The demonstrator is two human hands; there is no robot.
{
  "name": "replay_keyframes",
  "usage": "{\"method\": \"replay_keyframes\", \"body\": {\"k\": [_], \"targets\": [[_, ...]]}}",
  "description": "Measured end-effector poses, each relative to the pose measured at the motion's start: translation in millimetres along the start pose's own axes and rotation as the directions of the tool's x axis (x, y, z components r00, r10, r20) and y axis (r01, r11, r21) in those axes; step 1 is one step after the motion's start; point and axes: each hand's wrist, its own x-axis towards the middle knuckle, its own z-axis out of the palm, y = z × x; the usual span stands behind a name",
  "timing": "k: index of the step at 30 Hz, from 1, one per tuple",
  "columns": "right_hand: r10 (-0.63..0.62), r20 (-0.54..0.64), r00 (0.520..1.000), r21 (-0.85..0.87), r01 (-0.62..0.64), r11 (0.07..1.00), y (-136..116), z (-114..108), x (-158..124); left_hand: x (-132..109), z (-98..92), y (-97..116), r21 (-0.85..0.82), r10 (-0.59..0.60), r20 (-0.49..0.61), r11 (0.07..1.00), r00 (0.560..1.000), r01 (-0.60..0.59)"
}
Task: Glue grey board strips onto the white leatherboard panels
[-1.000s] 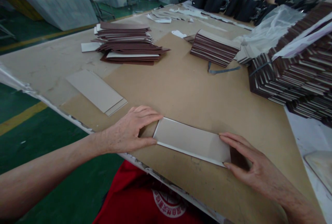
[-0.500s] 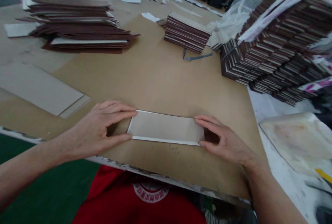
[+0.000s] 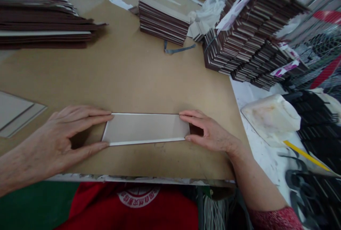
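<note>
A long grey cardboard strip with a white edge (image 3: 146,129) lies flat on the brown paper sheet (image 3: 128,73) near the table's front edge. My left hand (image 3: 61,137) grips its left end, thumb at the near corner and fingers at the far corner. My right hand (image 3: 210,132) pinches the right end the same way. Both hands rest on the paper.
Dark brown card stacks stand at the back left (image 3: 39,20), back middle (image 3: 163,20) and right (image 3: 250,34). More grey strips (image 3: 16,112) lie at the left. A white glue-stained pad (image 3: 269,118), a yellow stick (image 3: 306,155) and a clear plastic bag (image 3: 213,4) are on the right.
The view has swung right and down, so the strip now lies square to the table edge. Both hands keep hold of its ends.
</note>
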Motion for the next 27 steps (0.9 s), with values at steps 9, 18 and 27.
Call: {"method": "replay_keyframes", "body": {"k": [9, 18, 27], "targets": [[-0.019, 0.010, 1.000, 0.006, 0.019, 1.000, 6, 0, -3, -2, 2.0, -1, 0.011, -0.003, -0.010, 1.000, 1.000, 0.003], [-0.037, 0.076, 0.996, -0.095, 0.044, 0.994, -3, -4, 0, -2, 3.5, -4, -0.005, -0.022, -0.010, 1.000, 1.000, 0.022], [-0.033, 0.103, 0.994, -0.288, 0.062, 0.956, -21, -4, 1, 3, -8.9, 14, 0.049, -0.012, -0.012, 0.999, 1.000, 0.013]]}}
